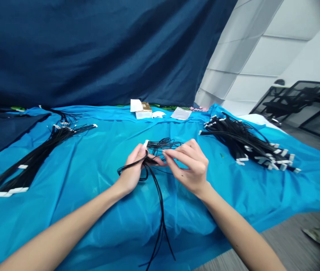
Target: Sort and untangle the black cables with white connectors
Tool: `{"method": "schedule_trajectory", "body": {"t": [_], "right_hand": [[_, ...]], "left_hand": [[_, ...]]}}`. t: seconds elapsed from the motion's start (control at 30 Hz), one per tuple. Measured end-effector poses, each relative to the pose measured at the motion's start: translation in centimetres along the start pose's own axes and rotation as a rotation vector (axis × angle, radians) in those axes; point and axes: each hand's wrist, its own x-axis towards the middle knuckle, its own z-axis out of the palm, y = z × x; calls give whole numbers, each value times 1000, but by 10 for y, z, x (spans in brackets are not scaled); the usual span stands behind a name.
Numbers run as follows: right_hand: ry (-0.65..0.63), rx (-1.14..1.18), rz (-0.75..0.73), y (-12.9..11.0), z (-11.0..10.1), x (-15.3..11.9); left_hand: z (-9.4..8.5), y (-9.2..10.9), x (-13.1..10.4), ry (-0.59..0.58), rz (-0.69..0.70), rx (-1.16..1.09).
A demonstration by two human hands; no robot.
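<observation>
My left hand (pixel 133 168) is closed around a wire harness of thin black wires (pixel 160 199), near its white connector (pixel 146 144). Some of the wires loop over the back of that hand, and others hang down past the front of the blue cover. Facing it from the right, my right hand (pixel 189 163) pinches thumb and forefinger together at the loose wires (pixel 165 144). A thin wire appears to run between those fingertips, though its end is hard to make out.
On the blue cloth (pixel 97 218), black wire bundles with white connectors lie at left (pixel 35 162) and a larger pile (pixel 241 139) at right. A small box (pixel 143 111) and a clear plastic bag (pixel 181 113) rest at the back, before a dark blue curtain (pixel 92 49).
</observation>
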Motion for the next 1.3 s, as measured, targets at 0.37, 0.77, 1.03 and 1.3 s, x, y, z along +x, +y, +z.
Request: {"method": "schedule_trajectory", "body": {"t": [0.37, 0.77, 1.03, 1.3], "right_hand": [[-23, -3, -36, 3, -2, 1], [-24, 1, -28, 2, -2, 0], [-30, 14, -14, 0, -1, 1], [-57, 10, -25, -1, 3, -1]], "left_hand": [[1, 4, 0, -23, 6, -1], [0, 3, 0, -30, -14, 0], [-1, 2, 0, -10, -15, 45], [-4, -3, -2, 16, -43, 99]]}}
